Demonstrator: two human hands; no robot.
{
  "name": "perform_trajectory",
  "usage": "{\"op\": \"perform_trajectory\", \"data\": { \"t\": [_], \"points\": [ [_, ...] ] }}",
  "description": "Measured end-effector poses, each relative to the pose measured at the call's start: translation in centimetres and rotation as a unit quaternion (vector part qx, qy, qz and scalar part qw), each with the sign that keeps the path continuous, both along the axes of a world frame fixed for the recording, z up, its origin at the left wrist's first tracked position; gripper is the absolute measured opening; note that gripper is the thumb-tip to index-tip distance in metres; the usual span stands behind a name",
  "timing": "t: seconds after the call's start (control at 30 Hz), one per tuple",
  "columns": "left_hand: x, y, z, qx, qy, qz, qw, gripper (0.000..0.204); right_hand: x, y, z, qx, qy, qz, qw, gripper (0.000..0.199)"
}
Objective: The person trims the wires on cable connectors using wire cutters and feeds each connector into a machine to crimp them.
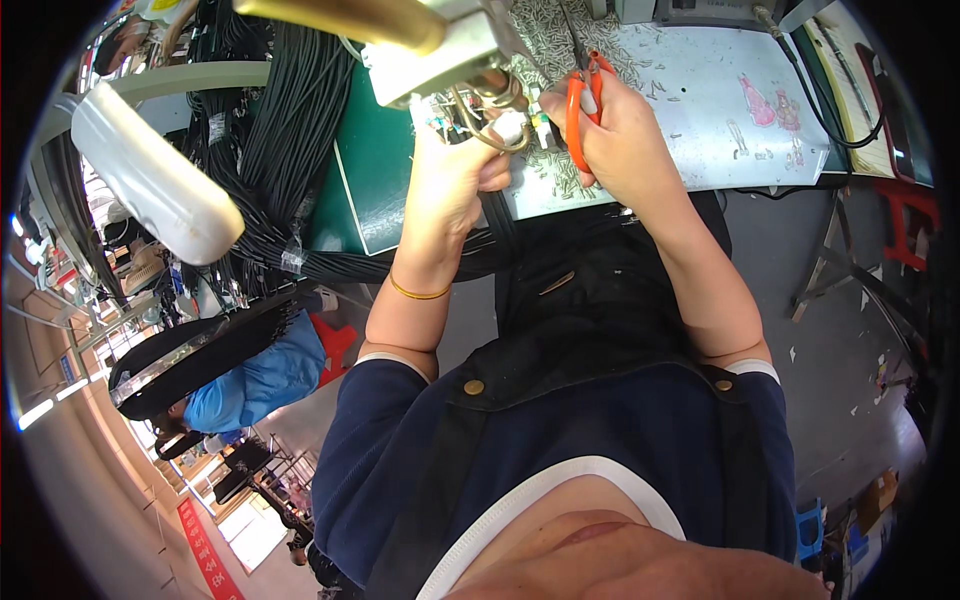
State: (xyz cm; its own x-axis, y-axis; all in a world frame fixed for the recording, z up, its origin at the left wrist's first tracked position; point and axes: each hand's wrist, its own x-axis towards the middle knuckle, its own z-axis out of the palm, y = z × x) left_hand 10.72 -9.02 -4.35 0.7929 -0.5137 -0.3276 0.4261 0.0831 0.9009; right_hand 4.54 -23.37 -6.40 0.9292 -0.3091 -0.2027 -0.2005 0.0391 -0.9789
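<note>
My right hand (625, 140) is wrapped round the orange-handled scissors (575, 125), their dark blades pointing away from me. Close by on the left, my left hand (450, 175) has its fingers curled in, with thin coloured wires (438, 122) showing at the fingertips. Part of that grip is hidden under the machine head (440, 65), whose metal fitting and bent tube hang over the fingers. Between the hands is a small green and white piece (542, 130), too small to make out. Many small metallic pieces (640, 45) lie scattered on the light work surface beyond the scissors.
A thick bundle of black cables (310, 110) hangs on the left and runs along the table's near edge. A white lamp (155, 175) juts in at the left. At the right are a black cord (825, 135) and an open notebook (850, 90). A person in blue (260, 375) sits behind left.
</note>
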Motion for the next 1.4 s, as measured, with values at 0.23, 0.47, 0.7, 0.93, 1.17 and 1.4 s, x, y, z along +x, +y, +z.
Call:
{"op": "perform_trajectory", "data": {
  "t": [0.23,0.47,0.7,0.93,1.17,1.4],
  "points": [
    [-0.5,0.5,0.4,-0.016,0.031,-0.007,0.999,0.013,-0.9,0.2,0.1,0.023,-0.026,0.004,0.999,0.024],
    [-3.1,2.8,0.6,-0.094,0.071,-0.048,0.992,0.020,-3.4,0.6,1.5,0.213,-0.049,0.025,0.975,0.019],
    [-6.2,2.3,-0.1,0.045,-0.174,-0.014,0.984,0.020,-5.7,1.9,1.7,-0.284,-0.204,-0.051,0.936,0.019],
    [-7.4,2.2,-0.4,-0.024,-0.068,-0.011,0.997,0.011,-5.9,1.8,0.9,-0.163,-0.165,-0.011,0.973,0.009],
    [-7.5,2.3,-1.3,0.042,-0.306,0.039,0.950,0.011,-5.7,0.7,3.2,0.112,0.040,0.078,0.990,0.026],
    [-7.1,1.9,0.0,-0.123,0.020,0.015,0.992,0.007,-5.4,1.5,0.3,-0.026,-0.114,0.134,0.984,0.017]
  ]
}}
